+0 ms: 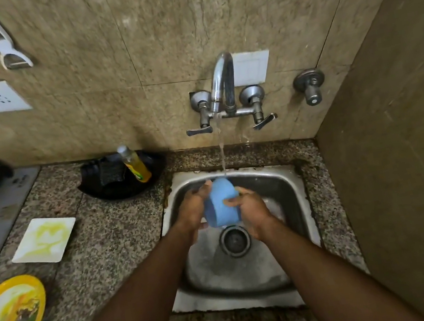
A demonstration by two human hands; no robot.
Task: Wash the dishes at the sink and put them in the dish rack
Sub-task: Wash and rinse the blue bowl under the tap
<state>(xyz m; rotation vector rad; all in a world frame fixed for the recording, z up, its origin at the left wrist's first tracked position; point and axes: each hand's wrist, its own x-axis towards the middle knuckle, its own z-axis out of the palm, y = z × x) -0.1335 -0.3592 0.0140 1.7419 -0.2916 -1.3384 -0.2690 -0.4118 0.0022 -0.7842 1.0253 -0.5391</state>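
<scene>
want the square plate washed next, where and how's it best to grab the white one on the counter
Take the white square plate by its right edge, the one nearest the sink, coming from the right with a thumb-over, fingers-under grip. It lies flat on the granite counter with yellow residue across its middle, so the raised rim is probably the cleanest, easiest hold.

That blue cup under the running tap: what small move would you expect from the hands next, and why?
Probably a turn of the blue cup so its opening meets the water stream. Both the left hand and the right hand grip it over the sink, and the stream lands on its outside near the base, while the mouth faces toward the camera.
</scene>
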